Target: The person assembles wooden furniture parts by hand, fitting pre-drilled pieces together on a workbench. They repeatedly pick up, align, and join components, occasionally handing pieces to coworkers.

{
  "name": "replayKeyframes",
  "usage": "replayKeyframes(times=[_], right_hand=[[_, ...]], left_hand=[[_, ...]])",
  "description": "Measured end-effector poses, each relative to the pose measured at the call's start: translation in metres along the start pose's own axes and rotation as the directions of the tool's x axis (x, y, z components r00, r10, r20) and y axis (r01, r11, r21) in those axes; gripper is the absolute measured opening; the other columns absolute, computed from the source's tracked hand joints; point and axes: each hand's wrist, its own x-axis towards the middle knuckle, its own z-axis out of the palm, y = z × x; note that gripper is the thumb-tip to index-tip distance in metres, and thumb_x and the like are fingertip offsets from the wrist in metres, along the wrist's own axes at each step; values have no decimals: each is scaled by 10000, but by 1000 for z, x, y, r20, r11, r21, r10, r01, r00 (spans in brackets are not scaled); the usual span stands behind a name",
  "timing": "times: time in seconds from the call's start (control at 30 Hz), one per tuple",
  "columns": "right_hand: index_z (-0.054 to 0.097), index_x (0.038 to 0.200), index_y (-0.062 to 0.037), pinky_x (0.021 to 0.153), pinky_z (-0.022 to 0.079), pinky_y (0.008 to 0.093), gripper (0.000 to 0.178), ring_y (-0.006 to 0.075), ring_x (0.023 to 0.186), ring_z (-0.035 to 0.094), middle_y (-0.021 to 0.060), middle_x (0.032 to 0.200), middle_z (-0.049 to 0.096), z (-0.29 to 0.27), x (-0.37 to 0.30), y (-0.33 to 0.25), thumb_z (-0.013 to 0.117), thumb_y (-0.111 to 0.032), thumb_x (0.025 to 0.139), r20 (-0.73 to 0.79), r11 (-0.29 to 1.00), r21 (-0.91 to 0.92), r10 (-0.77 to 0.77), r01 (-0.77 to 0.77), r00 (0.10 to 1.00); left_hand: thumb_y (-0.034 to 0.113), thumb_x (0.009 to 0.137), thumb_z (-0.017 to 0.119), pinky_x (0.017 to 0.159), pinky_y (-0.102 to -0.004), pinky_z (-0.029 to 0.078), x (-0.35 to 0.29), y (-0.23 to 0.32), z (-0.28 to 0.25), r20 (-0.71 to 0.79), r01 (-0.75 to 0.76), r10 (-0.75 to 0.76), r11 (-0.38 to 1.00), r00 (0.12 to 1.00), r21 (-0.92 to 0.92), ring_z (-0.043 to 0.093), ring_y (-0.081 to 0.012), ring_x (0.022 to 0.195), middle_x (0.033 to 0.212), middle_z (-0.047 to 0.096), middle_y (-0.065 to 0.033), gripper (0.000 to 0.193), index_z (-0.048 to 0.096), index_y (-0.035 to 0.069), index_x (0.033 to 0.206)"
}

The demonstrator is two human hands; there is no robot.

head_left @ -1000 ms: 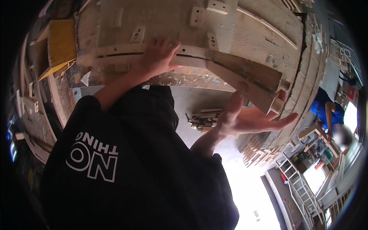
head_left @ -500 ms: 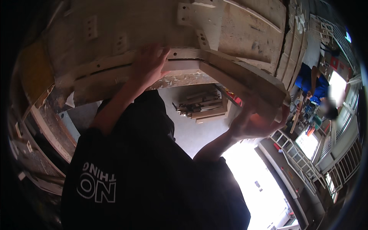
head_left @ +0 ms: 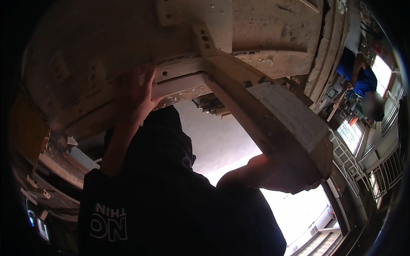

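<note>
One change: right hand (head_left: 292, 170), open a second ago, now grips the outer end of the beam (head_left: 267, 117), apparently raising it off the bench (head_left: 273, 34), while left hand (head_left: 134, 91) lies on the rail (head_left: 183, 68), grip unclear.

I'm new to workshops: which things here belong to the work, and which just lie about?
In the work:
drilled wooden rail under the left hand
long labelled wooden piece held by the right hand

Apparently lying about:
wood pieces on the floor
yellow box at left
</note>
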Motion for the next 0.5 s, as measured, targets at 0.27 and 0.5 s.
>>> replayKeyframes(times=[0.27,0.5], right_hand=[[527,1230,-26,939,525,462,772,301,1169,512,147,1265,463,3,1,1,835,-412,637,7,1000,-10,10,-10,1000],[570,1191,-44,942,521,475,714,303,1198,494,140,1269,456,-4,-1,-3,838,-423,649,-2,1000,24,20,-20,1000]], left_hand=[[263,504,921,903,-473,444,7,3,-8,-24,-29,31,997,999,72,540,-297,1038,1115,517,-98,963,462,178,1347],[333,529,914,909,-493,448,3,2,-8,24,15,-17,997,1000,71,534,-318,1056,1120,517,-101,894,483,189,1300]])
